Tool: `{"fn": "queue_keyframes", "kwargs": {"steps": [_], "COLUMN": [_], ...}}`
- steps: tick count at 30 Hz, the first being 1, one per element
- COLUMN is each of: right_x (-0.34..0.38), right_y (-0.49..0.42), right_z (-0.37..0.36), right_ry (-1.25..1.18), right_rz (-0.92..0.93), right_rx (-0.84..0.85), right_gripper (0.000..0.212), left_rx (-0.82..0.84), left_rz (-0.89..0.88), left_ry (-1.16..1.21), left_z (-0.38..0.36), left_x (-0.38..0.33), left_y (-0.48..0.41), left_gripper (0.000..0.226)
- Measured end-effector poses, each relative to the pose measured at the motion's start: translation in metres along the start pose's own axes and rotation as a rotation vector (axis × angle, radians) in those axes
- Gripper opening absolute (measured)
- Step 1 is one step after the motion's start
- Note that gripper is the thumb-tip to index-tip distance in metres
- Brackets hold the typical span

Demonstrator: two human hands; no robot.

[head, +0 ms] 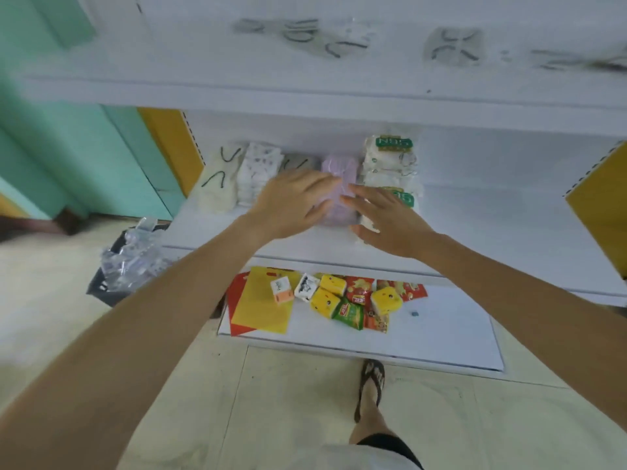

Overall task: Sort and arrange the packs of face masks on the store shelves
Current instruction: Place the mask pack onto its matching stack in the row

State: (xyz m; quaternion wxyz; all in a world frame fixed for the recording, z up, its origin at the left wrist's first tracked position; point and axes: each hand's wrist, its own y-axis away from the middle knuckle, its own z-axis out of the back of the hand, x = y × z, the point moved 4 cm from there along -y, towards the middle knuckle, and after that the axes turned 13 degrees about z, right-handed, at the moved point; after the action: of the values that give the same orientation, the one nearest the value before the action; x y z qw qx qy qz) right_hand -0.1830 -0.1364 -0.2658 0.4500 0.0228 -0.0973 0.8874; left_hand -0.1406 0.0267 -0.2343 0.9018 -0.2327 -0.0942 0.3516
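packs of face masks stand in a row at the back left of the middle shelf [492, 212], pressed side by side: a cream pack [219, 179] with black ear loops at the far left, a patterned white pack [259, 169] next to it, a grey pack [298, 161] half hidden behind the left hand [295, 203], a lilac pack [339, 171], and at the right end a stack of white packs with green labels [390, 159]. the left hand lies flat over the lilac pack's left side, its fingers [322, 184] straight and together, curled round nothing. the right hand [386, 222] comes in from the other side, its fingers [359, 195] stretched out with the tips touching the lilac pack's right edge and the palm over the green-labelled stack. the top shelf [237, 93] carries more mask packs [305, 35], too blurred to tell apart. the bottom shelf [441, 334] holds yellow and red sheets [261, 313], small yellow boxes [325, 300] and a green packet [347, 313]. a dark crate [101, 286] with clear plastic bags [132, 259] sits on the floor to the left, and a sandalled foot [371, 385] stands near the bottom shelf.
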Motion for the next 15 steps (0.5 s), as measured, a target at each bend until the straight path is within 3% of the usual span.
{"fn": "queue_keyframes", "kwargs": {"steps": [4, 7, 11, 15], "right_x": [0.025, 0.024, 0.004, -0.035], "right_y": [-0.003, -0.006, 0.0, 0.003], "right_z": [0.054, 0.107, 0.169, 0.193], "right_ry": [0.144, 0.201, 0.197, 0.158], "right_rz": [0.184, 0.193, 0.022, -0.145], "right_rx": [-0.181, -0.304, -0.48, -0.457], "right_gripper": [0.045, 0.041, 0.043, 0.04], "left_rx": [-0.263, -0.319, -0.136, 0.096], "left_rz": [-0.138, -0.086, 0.141, 0.241], "left_ry": [-0.044, -0.064, -0.031, -0.071], "left_z": [0.069, 0.107, 0.119, 0.096], "left_x": [0.001, 0.001, 0.006, 0.012], "left_y": [-0.029, -0.069, -0.125, -0.166], "left_gripper": [0.036, 0.04, 0.057, 0.042]}}
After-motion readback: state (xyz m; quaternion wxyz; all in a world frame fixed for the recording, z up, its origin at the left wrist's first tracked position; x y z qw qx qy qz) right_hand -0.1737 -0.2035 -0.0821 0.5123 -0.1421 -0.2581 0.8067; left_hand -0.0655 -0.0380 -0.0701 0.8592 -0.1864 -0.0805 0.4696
